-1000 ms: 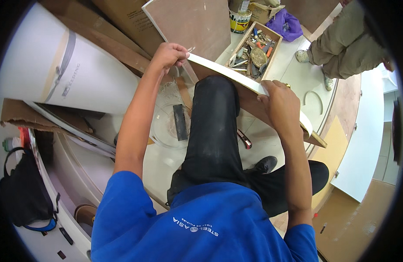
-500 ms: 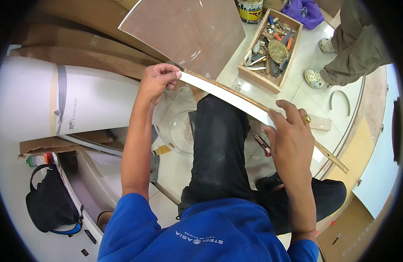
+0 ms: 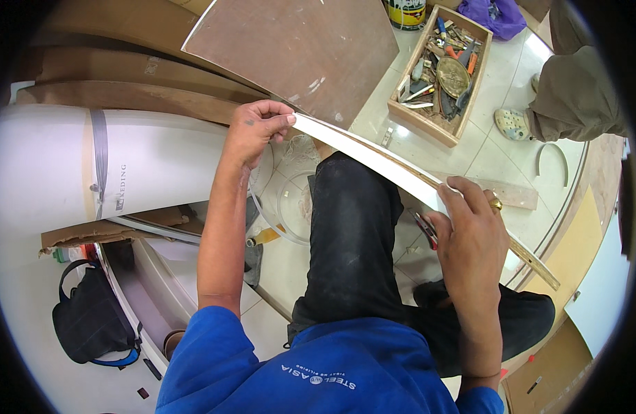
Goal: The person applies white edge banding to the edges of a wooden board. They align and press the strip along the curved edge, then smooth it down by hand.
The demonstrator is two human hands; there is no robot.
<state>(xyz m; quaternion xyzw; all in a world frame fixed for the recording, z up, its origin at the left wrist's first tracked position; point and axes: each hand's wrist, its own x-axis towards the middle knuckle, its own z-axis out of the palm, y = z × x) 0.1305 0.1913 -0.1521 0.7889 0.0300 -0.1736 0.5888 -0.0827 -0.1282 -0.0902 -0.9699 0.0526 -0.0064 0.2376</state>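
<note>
My left hand pinches the far-left end of a long white strip between thumb and fingers. A thin wooden strip runs along the white one and sticks out past my right hand. That hand is closed over both strips, thumb on the near side and fingers on the far side. Together they slant down to the right, above my bent knee. A red and grey utility knife lies on the floor just left of my right hand, which partly covers it.
Beyond the strips stands a wooden toolbox full of hand tools, beside a brown board. Another person's leg is at the far right. To my left lie a large white roll and a black bag.
The whole scene has shifted slightly right in view. Both hands keep hold of the strips, and a white edge now also shows along the wooden strip's far side near my left hand.
</note>
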